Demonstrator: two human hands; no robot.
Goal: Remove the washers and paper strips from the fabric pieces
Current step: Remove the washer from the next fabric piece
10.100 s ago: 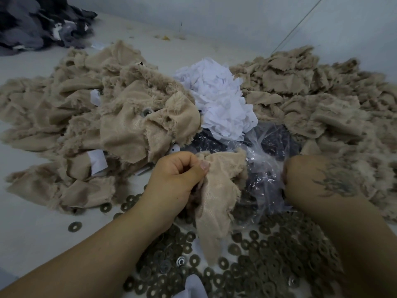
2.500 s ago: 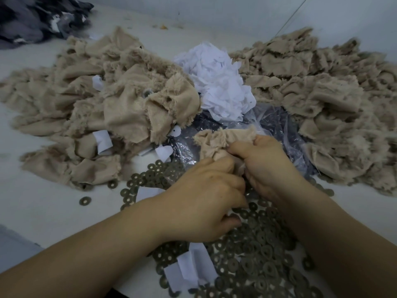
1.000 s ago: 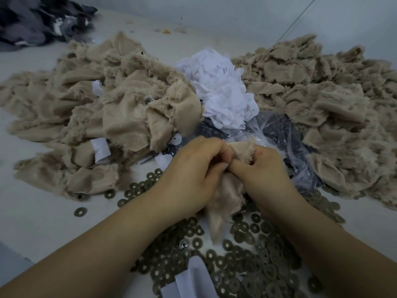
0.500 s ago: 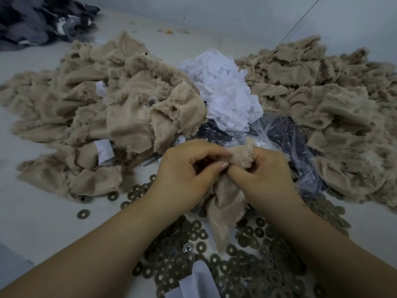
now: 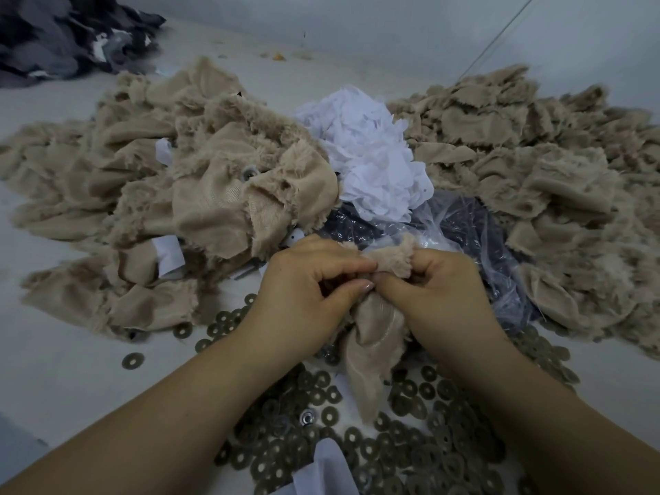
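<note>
Fingers of your left hand [image 5: 307, 287] and right hand [image 5: 439, 294] pinch the limp beige fuzzy fabric piece [image 5: 375, 337]. It's soft and light; grip near the hidden washer.

One tan fabric piece [image 5: 375, 337] hung bunched up over the washers [image 5: 403, 455], dark rings scattered flat on the table. Paper strips [image 5: 375, 162] sat in a white heap between two fabric piles [image 5: 221, 194].

No text, labels, brands or numbers can be read.
</note>
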